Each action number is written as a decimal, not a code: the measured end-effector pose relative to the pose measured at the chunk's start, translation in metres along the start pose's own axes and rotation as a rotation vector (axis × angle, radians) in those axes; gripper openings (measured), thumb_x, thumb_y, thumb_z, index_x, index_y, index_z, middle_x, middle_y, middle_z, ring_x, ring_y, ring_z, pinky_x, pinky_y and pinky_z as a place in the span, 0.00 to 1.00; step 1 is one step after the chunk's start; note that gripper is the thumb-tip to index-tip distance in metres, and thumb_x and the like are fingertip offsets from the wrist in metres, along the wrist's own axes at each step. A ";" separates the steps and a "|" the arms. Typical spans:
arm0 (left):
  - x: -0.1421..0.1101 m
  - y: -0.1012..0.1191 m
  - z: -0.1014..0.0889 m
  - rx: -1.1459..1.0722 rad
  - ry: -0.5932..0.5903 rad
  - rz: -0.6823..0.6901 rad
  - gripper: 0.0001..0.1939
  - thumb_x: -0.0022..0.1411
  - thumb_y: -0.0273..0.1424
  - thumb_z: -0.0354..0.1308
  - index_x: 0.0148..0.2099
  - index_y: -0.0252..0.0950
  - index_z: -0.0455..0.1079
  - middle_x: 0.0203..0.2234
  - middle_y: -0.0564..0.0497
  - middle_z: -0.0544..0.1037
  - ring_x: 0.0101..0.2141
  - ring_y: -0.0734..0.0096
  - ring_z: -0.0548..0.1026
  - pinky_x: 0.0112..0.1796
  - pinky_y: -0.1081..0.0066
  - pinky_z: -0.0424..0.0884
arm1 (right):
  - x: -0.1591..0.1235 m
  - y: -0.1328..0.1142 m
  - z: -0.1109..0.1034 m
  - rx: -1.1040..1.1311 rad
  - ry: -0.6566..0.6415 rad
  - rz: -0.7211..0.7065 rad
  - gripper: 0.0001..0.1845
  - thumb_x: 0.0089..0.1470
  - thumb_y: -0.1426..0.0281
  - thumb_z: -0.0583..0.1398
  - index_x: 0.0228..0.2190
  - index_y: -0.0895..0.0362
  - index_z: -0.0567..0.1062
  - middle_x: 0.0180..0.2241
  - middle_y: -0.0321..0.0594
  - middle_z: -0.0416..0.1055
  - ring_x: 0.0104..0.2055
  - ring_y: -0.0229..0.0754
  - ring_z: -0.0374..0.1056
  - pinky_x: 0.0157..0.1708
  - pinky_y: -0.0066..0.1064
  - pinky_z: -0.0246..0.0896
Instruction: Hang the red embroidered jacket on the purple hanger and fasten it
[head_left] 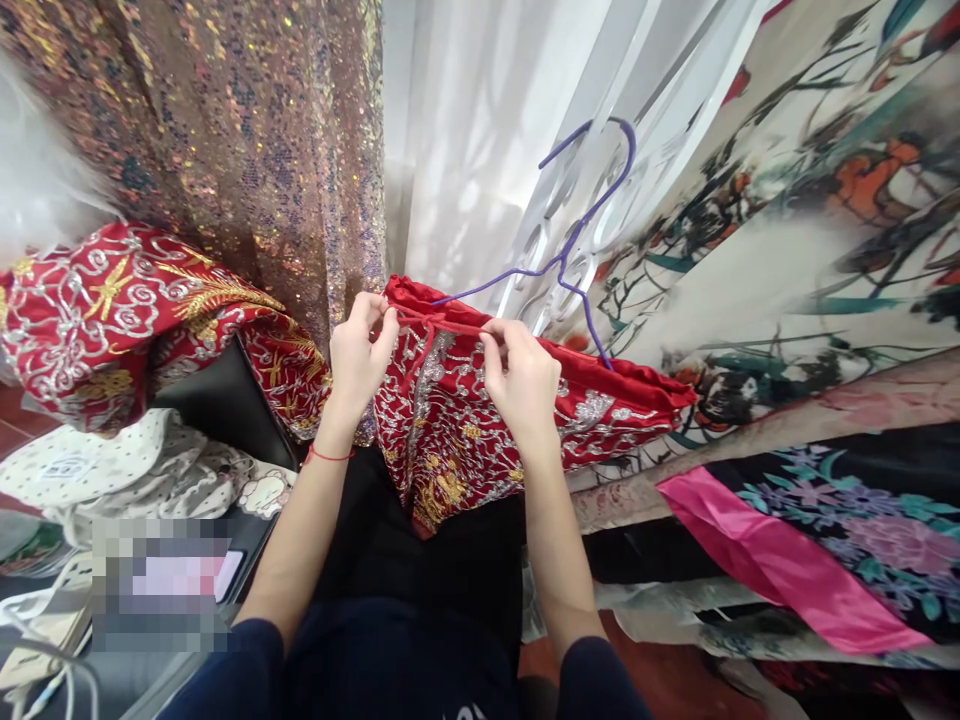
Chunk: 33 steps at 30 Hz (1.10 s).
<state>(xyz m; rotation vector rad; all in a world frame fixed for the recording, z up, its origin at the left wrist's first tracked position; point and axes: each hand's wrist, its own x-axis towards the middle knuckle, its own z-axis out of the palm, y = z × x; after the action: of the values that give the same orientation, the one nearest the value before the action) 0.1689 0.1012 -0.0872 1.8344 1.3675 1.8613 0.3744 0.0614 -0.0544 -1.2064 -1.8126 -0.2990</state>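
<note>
Pinching the red cord [461, 327] by its left stretch between thumb and fingertips of the left hand [358, 350], and pinching the right stretch likewise with the right hand [521, 375]. Holding it taut and roughly level along the gathered waistband [592, 378] of the red embroidered garment [450, 440], straight ahead between the sequinned cloth [247, 120] at the left and the printed cloth [750, 280] at the right. Bracketing a small knot or bow [433, 320] between the two grips; not telling how firmly tied. Meeting the purple hanger [561, 258] at the far edge of the waistband.

Probably best pulling both sides evenly, gripping with fingertips only, and leaving the gathers smooth rather than bunching near the knot. Ideally steering the cord clear of the raised silver stitching, so as not to risk snagging or twisting.

Finding little to read: showing at the left, a label [69, 467] on a dotted white cloth item [142, 440], too small to make out; showing nearest, pale lettering [469, 713] on the dark shirt [360, 660], cut off and illegible.
</note>
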 end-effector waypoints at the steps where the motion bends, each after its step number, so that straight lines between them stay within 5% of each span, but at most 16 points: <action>1: 0.001 -0.001 0.001 0.062 0.023 0.021 0.06 0.68 0.35 0.55 0.38 0.39 0.64 0.24 0.56 0.74 0.22 0.77 0.69 0.27 0.74 0.60 | 0.000 0.001 0.000 -0.020 0.017 0.012 0.10 0.67 0.68 0.55 0.38 0.56 0.76 0.36 0.38 0.79 0.31 0.36 0.71 0.28 0.28 0.55; 9: 0.019 -0.027 0.001 0.365 0.188 0.199 0.07 0.64 0.35 0.57 0.40 0.38 0.72 0.25 0.51 0.78 0.23 0.73 0.71 0.29 0.71 0.61 | 0.000 0.011 -0.009 -0.127 0.089 -0.022 0.12 0.69 0.67 0.52 0.38 0.55 0.75 0.36 0.38 0.77 0.32 0.37 0.69 0.31 0.31 0.56; 15: 0.034 -0.052 -0.004 0.353 0.076 0.221 0.03 0.58 0.32 0.59 0.34 0.39 0.72 0.23 0.49 0.74 0.24 0.70 0.68 0.29 0.67 0.60 | -0.006 0.016 -0.008 -0.196 0.071 -0.032 0.11 0.69 0.68 0.52 0.38 0.54 0.74 0.37 0.40 0.78 0.36 0.41 0.69 0.41 0.37 0.54; 20: 0.034 -0.050 -0.004 0.355 0.032 0.263 0.02 0.57 0.31 0.59 0.33 0.38 0.72 0.25 0.50 0.76 0.27 0.69 0.71 0.31 0.67 0.63 | -0.017 0.015 -0.006 -0.200 0.024 -0.033 0.11 0.68 0.68 0.52 0.39 0.54 0.73 0.39 0.42 0.77 0.41 0.45 0.68 0.45 0.40 0.55; 23: 0.039 -0.045 -0.004 0.225 -0.036 0.257 0.03 0.57 0.32 0.60 0.33 0.38 0.71 0.25 0.52 0.75 0.27 0.70 0.70 0.32 0.68 0.66 | -0.026 0.014 -0.022 -0.135 -0.012 -0.110 0.08 0.67 0.69 0.54 0.41 0.54 0.74 0.43 0.43 0.76 0.49 0.47 0.68 0.49 0.40 0.60; 26: 0.050 -0.048 -0.005 0.062 -0.036 0.269 0.06 0.60 0.35 0.58 0.39 0.39 0.71 0.32 0.49 0.76 0.33 0.67 0.73 0.39 0.66 0.70 | -0.034 0.024 -0.052 -0.134 0.126 -0.133 0.06 0.64 0.68 0.58 0.42 0.52 0.75 0.45 0.44 0.75 0.55 0.49 0.66 0.55 0.44 0.61; 29: 0.056 -0.058 0.000 -0.081 -0.032 0.235 0.11 0.66 0.39 0.54 0.45 0.40 0.72 0.41 0.46 0.77 0.42 0.65 0.75 0.46 0.65 0.71 | -0.043 0.050 -0.083 -0.258 0.277 -0.053 0.09 0.63 0.65 0.59 0.43 0.53 0.76 0.46 0.46 0.74 0.56 0.52 0.65 0.58 0.50 0.60; 33: 0.046 -0.072 0.015 -0.198 -0.093 0.140 0.17 0.68 0.46 0.54 0.48 0.39 0.72 0.42 0.46 0.78 0.43 0.66 0.77 0.48 0.66 0.73 | -0.058 0.090 -0.098 -0.333 0.200 0.080 0.13 0.62 0.59 0.60 0.43 0.54 0.77 0.45 0.48 0.73 0.51 0.51 0.69 0.53 0.49 0.65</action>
<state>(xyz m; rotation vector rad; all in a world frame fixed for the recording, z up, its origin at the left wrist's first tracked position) 0.1394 0.1803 -0.1089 1.9294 1.0090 1.8745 0.5087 0.0097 -0.0694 -1.4183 -1.5768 -0.6717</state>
